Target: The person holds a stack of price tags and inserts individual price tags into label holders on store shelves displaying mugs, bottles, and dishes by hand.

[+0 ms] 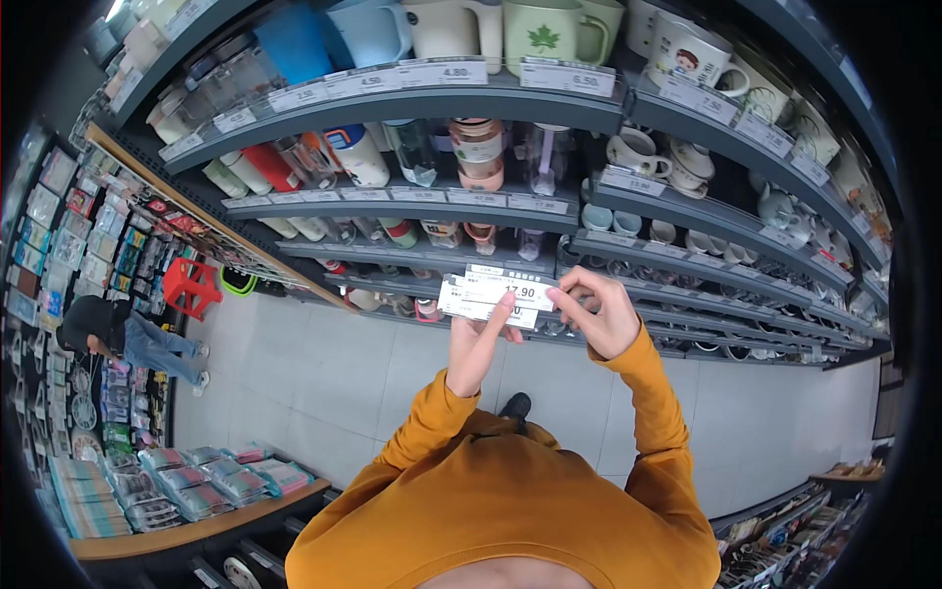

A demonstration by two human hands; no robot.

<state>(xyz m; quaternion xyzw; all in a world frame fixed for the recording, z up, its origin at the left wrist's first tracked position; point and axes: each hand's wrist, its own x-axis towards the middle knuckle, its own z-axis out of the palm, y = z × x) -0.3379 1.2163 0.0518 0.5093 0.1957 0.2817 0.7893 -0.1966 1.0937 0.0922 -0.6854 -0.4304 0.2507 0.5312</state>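
Several white price tags (471,294) lie stacked in my left hand (475,351), its thumb pressing on their face. The top one reads 17.90, and a lower one shows partly beneath it. My right hand (606,316) is closed in a pinch at the right edge of the top price tag, with the other fingers curled. Behind the tags stands a shelf rack whose lower shelf edge (422,257) they partly cover.
Shelves ahead hold a green mug (542,37), a white mug (687,57), cups and bottles above price strips (432,74). A red stool (191,287) and a person (132,334) are at the left. A display table (196,525) with packaged goods stands lower left.
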